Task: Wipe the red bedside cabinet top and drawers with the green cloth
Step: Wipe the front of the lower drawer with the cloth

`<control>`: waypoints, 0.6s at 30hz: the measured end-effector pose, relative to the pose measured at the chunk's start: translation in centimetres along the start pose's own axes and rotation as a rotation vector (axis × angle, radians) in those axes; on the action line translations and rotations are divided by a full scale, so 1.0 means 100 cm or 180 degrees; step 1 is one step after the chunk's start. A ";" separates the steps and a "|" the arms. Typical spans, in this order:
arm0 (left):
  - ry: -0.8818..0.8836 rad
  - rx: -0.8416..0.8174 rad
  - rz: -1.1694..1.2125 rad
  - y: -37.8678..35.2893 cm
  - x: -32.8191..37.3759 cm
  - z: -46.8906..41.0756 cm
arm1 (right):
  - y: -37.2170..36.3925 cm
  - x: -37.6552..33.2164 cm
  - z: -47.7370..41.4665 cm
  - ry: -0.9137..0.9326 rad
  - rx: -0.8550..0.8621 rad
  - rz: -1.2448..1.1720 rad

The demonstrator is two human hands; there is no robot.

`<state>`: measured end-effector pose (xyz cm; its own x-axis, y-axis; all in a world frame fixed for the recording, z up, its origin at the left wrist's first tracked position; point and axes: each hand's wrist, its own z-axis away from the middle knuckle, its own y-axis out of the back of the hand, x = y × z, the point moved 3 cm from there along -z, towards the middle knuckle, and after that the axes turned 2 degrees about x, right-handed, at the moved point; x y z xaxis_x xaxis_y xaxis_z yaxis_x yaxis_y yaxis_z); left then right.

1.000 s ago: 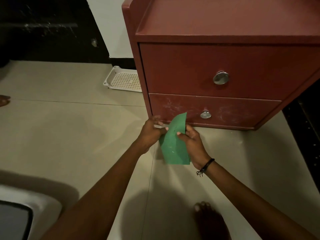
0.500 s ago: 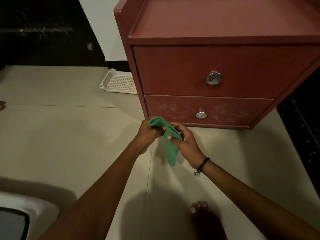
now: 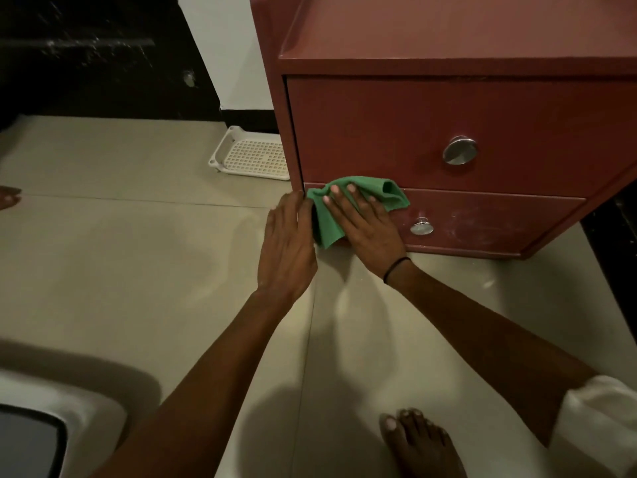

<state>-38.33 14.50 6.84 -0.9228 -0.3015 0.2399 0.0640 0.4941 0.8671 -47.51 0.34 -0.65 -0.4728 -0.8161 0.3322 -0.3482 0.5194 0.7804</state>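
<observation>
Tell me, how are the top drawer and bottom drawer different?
The top drawer is taller than the bottom drawer. The top drawer looks clean; the bottom drawer has pale smudges. The right hand presses the green cloth mostly on the bottom drawer, barely on the top drawer. Both are red with round silver knobs.

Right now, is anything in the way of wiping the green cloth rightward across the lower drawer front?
Yes: the round metal knob on the lower drawer sticks out just right of the right hand, which presses the green cloth flat at the drawer's left end. Nothing else visible blocks the front.
</observation>
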 end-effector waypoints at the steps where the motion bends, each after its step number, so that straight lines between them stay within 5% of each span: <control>1: -0.0066 -0.0001 -0.0033 0.001 0.002 0.001 | -0.004 -0.001 0.008 0.0071 -0.0143 0.0046; 8: -0.0017 -0.0217 0.0092 0.001 0.013 -0.009 | -0.013 -0.003 0.055 0.0413 -0.0746 0.0019; 18: 0.0152 -0.0300 0.0013 -0.021 0.020 -0.016 | 0.005 -0.012 0.017 0.0847 -0.0620 0.0122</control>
<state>-39.72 11.56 6.17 -0.9034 -0.3393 0.2622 0.1053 0.4171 0.9027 -48.53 2.01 -1.54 -0.2456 -0.8478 0.4699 -0.1609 0.5137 0.8428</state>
